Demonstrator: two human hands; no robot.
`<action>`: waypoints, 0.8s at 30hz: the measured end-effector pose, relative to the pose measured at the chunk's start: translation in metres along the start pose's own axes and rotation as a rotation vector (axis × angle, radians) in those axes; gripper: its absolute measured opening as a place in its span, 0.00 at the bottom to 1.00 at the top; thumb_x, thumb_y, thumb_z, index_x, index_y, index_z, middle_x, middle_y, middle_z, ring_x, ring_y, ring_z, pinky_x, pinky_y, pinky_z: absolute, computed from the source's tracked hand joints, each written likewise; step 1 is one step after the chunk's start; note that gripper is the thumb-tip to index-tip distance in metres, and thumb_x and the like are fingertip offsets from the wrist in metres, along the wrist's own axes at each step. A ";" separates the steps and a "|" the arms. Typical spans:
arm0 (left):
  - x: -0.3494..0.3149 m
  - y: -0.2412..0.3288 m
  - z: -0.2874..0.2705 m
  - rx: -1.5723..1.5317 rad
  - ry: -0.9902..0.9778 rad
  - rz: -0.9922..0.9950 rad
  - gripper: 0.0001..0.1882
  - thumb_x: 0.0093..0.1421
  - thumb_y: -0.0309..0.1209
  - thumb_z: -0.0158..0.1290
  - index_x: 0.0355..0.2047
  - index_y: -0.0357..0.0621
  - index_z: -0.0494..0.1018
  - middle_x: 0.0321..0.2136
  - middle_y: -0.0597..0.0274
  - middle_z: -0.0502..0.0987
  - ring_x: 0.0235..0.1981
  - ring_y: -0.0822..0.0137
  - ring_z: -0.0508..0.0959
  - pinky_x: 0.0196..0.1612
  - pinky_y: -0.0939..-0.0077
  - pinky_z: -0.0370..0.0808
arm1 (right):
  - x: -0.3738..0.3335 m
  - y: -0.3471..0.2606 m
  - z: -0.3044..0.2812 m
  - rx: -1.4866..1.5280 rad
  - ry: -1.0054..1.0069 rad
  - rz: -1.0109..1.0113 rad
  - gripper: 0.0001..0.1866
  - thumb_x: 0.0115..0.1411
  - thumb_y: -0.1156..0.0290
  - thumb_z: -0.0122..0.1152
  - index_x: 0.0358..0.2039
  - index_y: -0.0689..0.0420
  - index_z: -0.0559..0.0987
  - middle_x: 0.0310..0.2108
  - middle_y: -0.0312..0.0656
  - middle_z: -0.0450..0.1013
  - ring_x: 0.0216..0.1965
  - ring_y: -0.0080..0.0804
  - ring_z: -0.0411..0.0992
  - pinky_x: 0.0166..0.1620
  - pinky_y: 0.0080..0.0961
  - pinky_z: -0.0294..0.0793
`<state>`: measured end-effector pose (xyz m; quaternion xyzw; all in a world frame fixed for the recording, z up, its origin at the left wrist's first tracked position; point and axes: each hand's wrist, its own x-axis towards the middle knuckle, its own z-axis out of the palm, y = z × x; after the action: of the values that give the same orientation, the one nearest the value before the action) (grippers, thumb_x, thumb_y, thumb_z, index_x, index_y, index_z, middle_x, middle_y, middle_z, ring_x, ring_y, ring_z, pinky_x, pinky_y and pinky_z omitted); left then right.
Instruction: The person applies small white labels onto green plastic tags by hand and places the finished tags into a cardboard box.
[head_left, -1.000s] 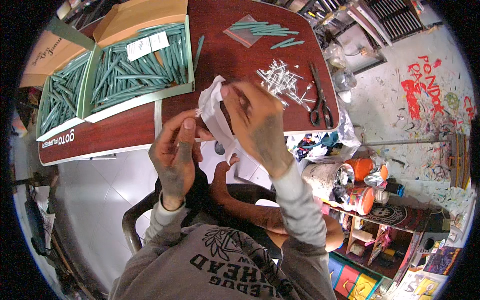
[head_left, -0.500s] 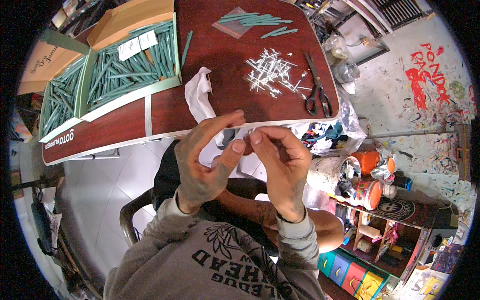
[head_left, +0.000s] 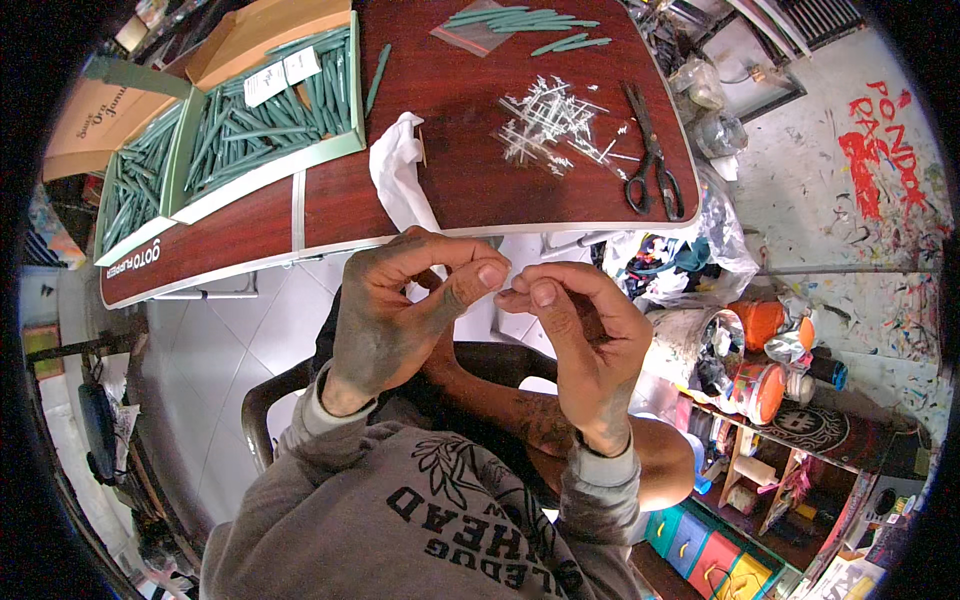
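My left hand (head_left: 402, 308) is raised just off the table's near edge, thumb and forefinger pressed together in a pinch. Close to its right, my right hand (head_left: 592, 338) also has its thumb against its fingers. The fingertips nearly meet, and a tiny pale speck shows between them, too small to name. Beyond the hands, a crumpled white cloth or tissue (head_left: 396, 172) lies along the table edge. A loose pile of thin white sticks (head_left: 552, 122) is spread farther off, with black scissors (head_left: 652, 165) beside it.
Open boxes (head_left: 272, 184) full of green pen-like sticks stand on the left of the dark red table (head_left: 450, 120). More green sticks (head_left: 535, 20) lie by a clear plastic bag (head_left: 470, 38) at the far side. Paint buckets (head_left: 757, 390) and a shelf unit (head_left: 760, 480) are at the right.
My left fingers have closed from a spread pose into a pinch. My right hand has shifted slightly right and down, and the view has moved a little.
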<state>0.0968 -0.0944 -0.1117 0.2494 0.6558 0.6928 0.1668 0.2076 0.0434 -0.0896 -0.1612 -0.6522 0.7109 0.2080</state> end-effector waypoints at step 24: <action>-0.001 0.017 -0.003 0.463 -0.086 0.250 0.07 0.54 0.33 0.65 0.31 0.45 0.85 0.26 0.66 0.82 0.29 0.64 0.75 0.39 0.69 0.68 | 0.000 0.000 -0.005 -0.149 -0.063 -0.093 0.07 0.59 0.85 0.61 0.40 0.67 0.78 0.36 0.42 0.77 0.39 0.23 0.75 0.45 0.20 0.77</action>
<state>0.0973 -0.0986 -0.0947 0.3894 0.7532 0.5281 0.0461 0.2101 0.0482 -0.0904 -0.1234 -0.7162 0.6547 0.2076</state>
